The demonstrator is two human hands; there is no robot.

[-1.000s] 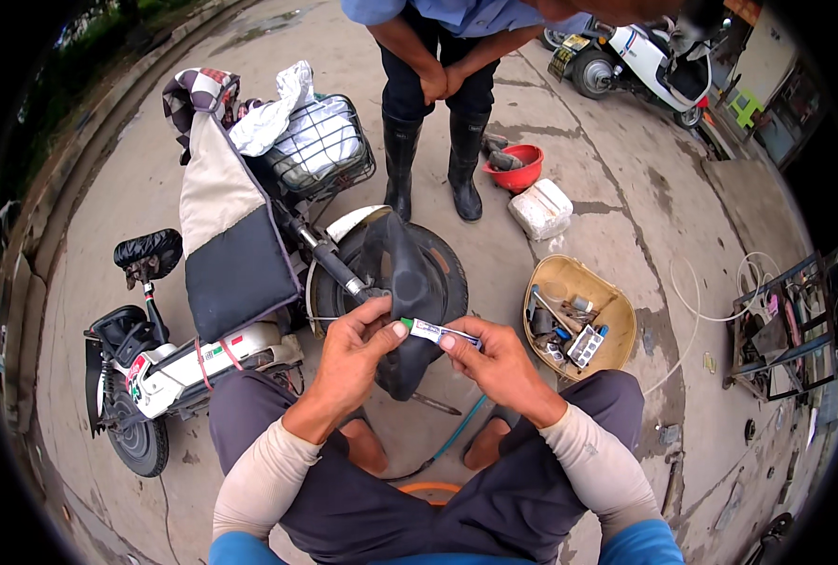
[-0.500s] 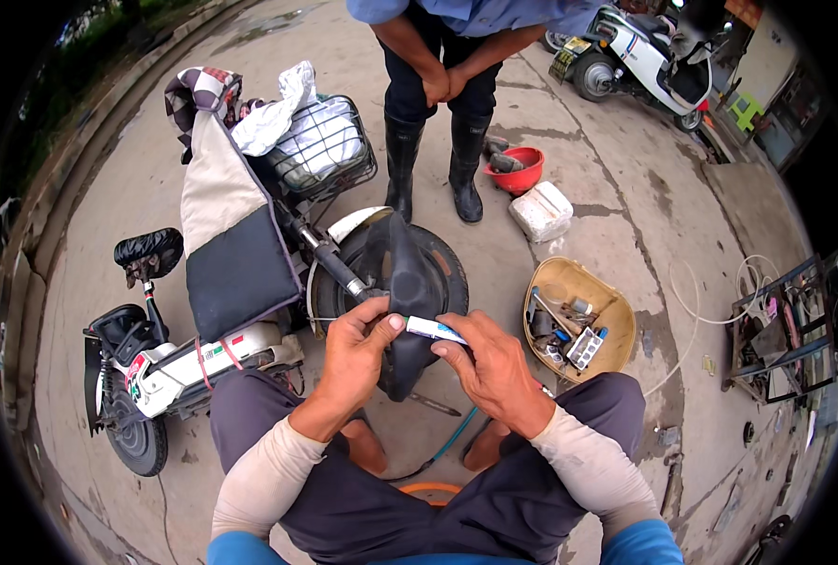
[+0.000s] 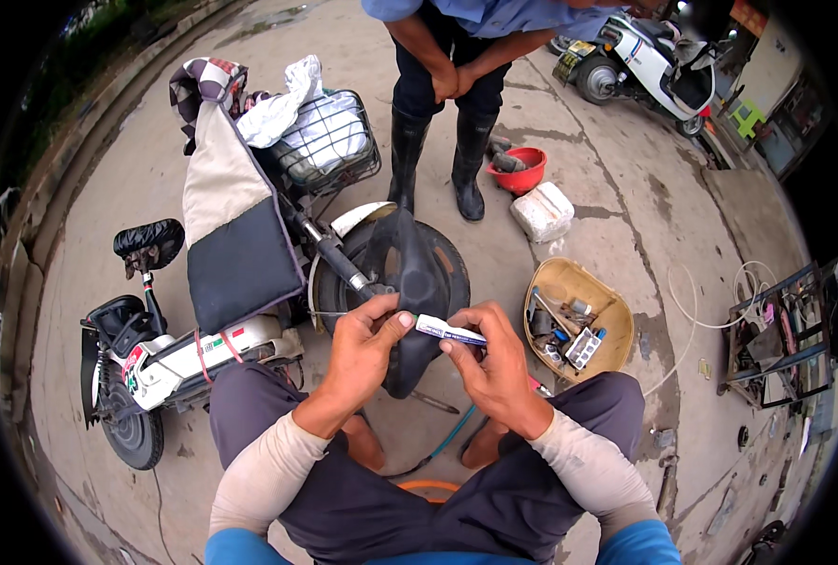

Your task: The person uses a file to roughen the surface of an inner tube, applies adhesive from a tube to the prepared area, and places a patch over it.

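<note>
Our hands have moved a little closer together on the small tube since a moment ago.

We sit low by the electric bike (image 3: 221, 311), whose front wheel (image 3: 395, 273) has a black rubber inner tube (image 3: 410, 301) hanging over it. Our left hand (image 3: 362, 344) pinches one end of the small white tube (image 3: 449, 330), and our right hand (image 3: 494, 363) is wrapped around the other end. If we squeeze too hard, we think glue could squirt out onto our fingers or the ground (image 3: 626, 188).
</note>
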